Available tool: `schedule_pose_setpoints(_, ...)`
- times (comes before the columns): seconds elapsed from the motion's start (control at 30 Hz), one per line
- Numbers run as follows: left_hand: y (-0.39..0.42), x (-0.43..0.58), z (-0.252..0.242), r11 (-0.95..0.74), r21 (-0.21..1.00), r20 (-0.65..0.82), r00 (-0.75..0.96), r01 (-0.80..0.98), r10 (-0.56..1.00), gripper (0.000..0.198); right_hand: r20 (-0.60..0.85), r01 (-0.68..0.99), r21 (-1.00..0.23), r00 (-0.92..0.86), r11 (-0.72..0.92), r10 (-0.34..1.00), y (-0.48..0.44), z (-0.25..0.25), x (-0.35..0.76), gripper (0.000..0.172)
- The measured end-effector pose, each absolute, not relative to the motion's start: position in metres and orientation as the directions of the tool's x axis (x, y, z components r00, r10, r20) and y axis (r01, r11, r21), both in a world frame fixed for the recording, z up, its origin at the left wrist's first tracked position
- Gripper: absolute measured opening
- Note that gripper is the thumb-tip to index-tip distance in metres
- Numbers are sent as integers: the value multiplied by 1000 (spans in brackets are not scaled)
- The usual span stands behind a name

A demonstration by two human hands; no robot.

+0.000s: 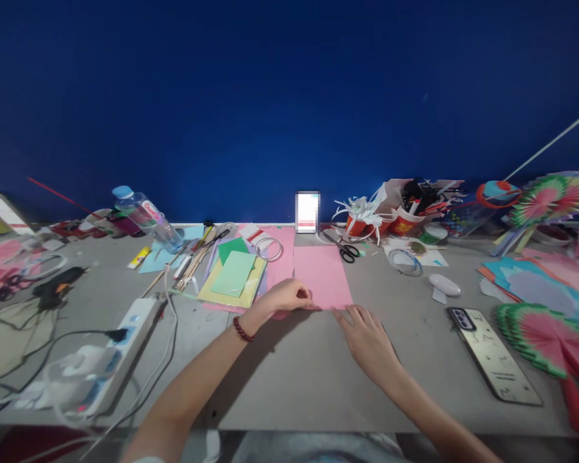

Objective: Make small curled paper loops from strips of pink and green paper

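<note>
A pink sheet of paper (322, 273) lies on the grey table in front of me. My left hand (292, 295), with a dark red bead bracelet (244, 329) on its wrist, curls its thumb and fingers in a pinch at the sheet's near left corner. At the near right corner rests my right hand (365, 331), fingers stretched out and touching the paper's near edge. Left of the sheet is a stack of coloured papers with a light green piece (233, 272) on top. Black-handled scissors (349, 251) lie just beyond the sheet's right side.
A power strip (125, 350) with plugs and cables is at the left. Behind it leans a plastic bottle (147, 214). Paper cups (408, 222) with pens stand at the back right. A phone (495, 357) and folded paper fans (550, 341) lie to the right.
</note>
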State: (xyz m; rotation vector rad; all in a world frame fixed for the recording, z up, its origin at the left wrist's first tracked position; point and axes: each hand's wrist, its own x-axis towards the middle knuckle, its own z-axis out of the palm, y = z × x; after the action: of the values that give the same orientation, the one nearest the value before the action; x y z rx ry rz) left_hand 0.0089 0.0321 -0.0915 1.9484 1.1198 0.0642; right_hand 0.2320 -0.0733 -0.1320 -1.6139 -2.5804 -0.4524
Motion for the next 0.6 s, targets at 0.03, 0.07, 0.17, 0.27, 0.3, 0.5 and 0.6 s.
schedule_pose_setpoints(0.03,34,4,-93,-203,750,-344,633,630,694,28,214,887,222,-449,404,868,-74,-133,231,48)
schedule_pose_setpoints(0.07,35,0,-95,-194,770,-337,645,608,686,28,220,887,231,-448,400,867,-74,-134,230,48)
schedule_pose_setpoints(0.17,37,-7,-99,-199,746,-327,610,636,722,25,227,887,257,-442,384,868,-75,-135,227,51)
schedule_pose_setpoints(0.27,33,-5,-99,-196,717,-328,572,669,752,20,219,882,277,-445,382,868,-75,-134,224,57)
schedule_pose_setpoints(0.3,32,-4,-98,-196,710,-329,564,677,758,19,213,879,282,-448,384,868,-75,-132,224,58)
schedule_pose_setpoints(0.5,22,3,-88,-216,623,-304,488,752,818,17,179,869,293,-460,399,870,-74,-128,224,60)
schedule_pose_setpoints(0.6,19,5,-87,-261,567,-274,478,781,834,18,187,869,292,-462,399,867,-74,-129,225,59)
